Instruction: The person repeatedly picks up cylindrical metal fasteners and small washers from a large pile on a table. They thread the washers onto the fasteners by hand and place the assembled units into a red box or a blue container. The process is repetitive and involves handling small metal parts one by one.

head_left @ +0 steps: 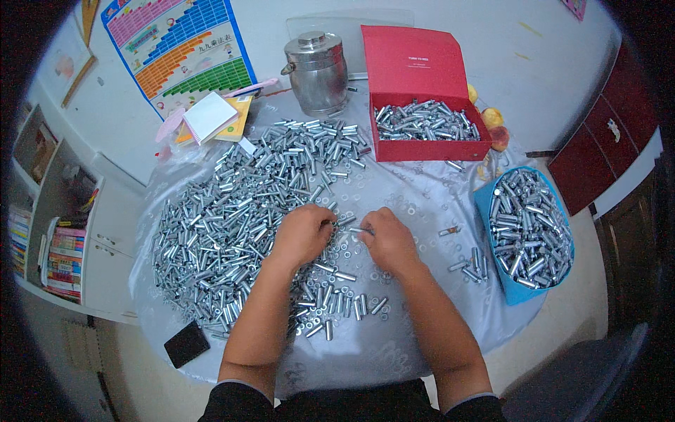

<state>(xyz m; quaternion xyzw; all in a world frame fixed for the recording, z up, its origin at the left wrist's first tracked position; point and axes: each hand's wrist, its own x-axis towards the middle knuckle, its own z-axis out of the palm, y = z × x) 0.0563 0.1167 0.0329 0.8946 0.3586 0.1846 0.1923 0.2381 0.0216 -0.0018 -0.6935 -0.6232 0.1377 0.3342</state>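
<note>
My left hand (304, 234) and my right hand (389, 241) meet over the middle of a round table covered with a shiny grey cloth (415, 330). Between their fingertips they hold a small silver metal sleeve (351, 226). A big heap of the same silver sleeves (239, 211) spreads to the left of my left hand. Flat washers (415, 207) lie scattered around both hands. A small row of sleeves (337, 302) lies in front of my wrists.
An open red box (429, 148) and a blue tub (492, 204) at the right both hold silver parts. A steel pot (318, 70) stands at the back. A black phone (186, 343) lies at the near left edge. Notebooks (211, 116) and peaches (496, 126) sit at the back.
</note>
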